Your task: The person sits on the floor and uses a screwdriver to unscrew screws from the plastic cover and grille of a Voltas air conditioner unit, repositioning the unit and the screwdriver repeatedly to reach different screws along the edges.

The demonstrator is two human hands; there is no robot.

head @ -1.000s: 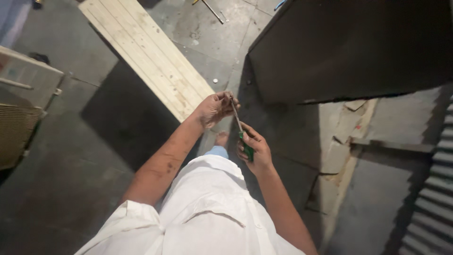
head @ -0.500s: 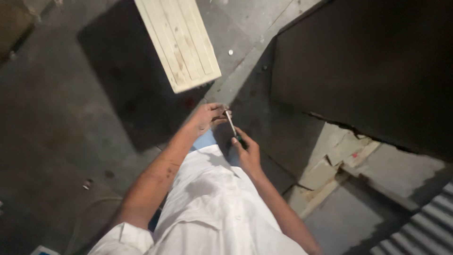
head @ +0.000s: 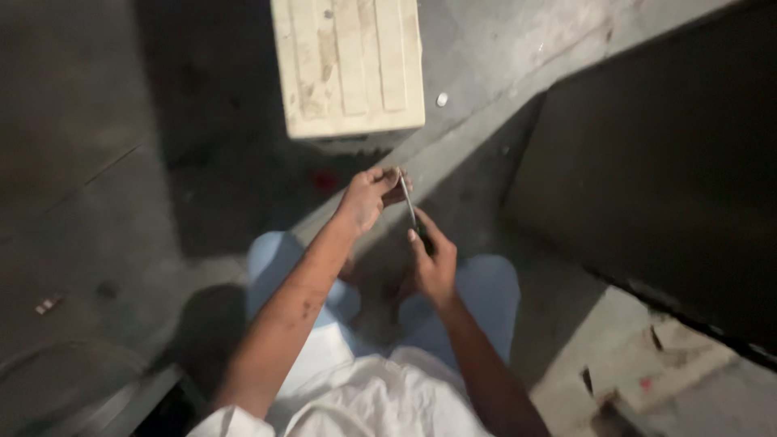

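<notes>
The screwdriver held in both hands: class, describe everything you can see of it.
The screwdriver is a slim tool with a thin, pale metal-looking shaft and a dark handle that seemed green. It slants from upper left to lower right, in the air above the person's knees. The right hand wraps the handle, hiding most of it, with the thumb along it. The left hand pinches the shaft's far end with its fingertips, so the tip is hidden. The picture is blurred, so finer detail cannot be told.

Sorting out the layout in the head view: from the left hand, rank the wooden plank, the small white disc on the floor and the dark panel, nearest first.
From the left hand:
1. Wooden plank, just above it.
2. Small white disc, up and right, beside the plank.
3. Dark panel, far right.
</notes>
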